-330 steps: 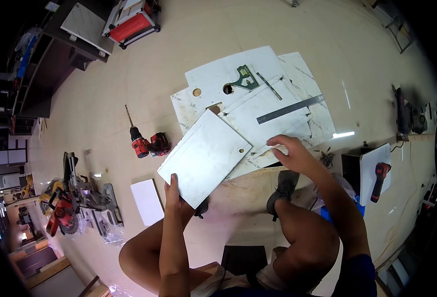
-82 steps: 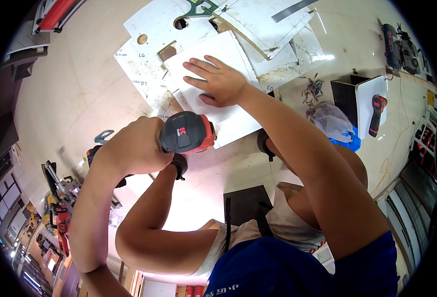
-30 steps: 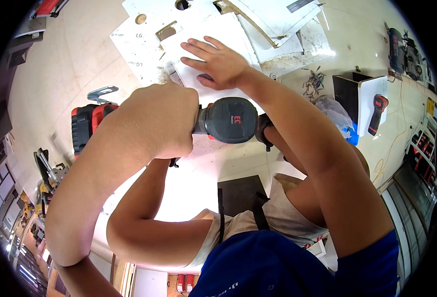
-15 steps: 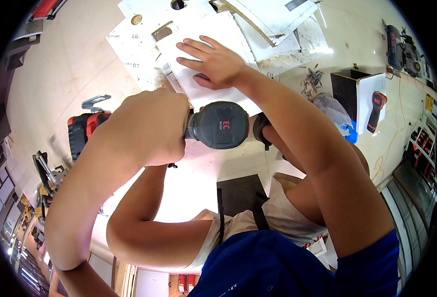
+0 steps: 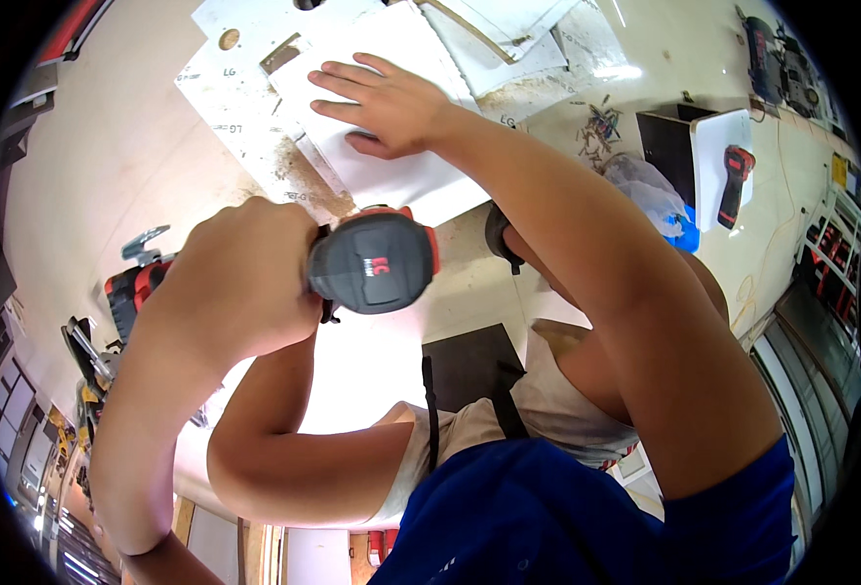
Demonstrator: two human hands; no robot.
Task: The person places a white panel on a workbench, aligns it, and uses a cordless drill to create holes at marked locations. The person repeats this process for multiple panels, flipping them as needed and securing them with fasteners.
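Observation:
My left hand is wrapped around the handle of a cordless power tool. The tool has a rounded grey motor housing with red trim, and my fist covers its grip. To the left of my wrist show its black-and-red battery end and a metal hook. Its working end is out of sight, so its exact kind cannot be told. My right hand lies flat on a white board with the fingers spread, the thumb toward me. The tool's housing is close to the board's near edge.
Other white boards with cut-outs and sawdust lie beneath and beyond. Right of them are a pile of screws, a plastic bag and a dark box. A red-and-black tool rests on a white panel. My bent legs flank a dark mat.
My left hand and the power tool have shifted left, and the housing has turned slightly. The whole view has moved a little too. My right hand stays flat on the board.

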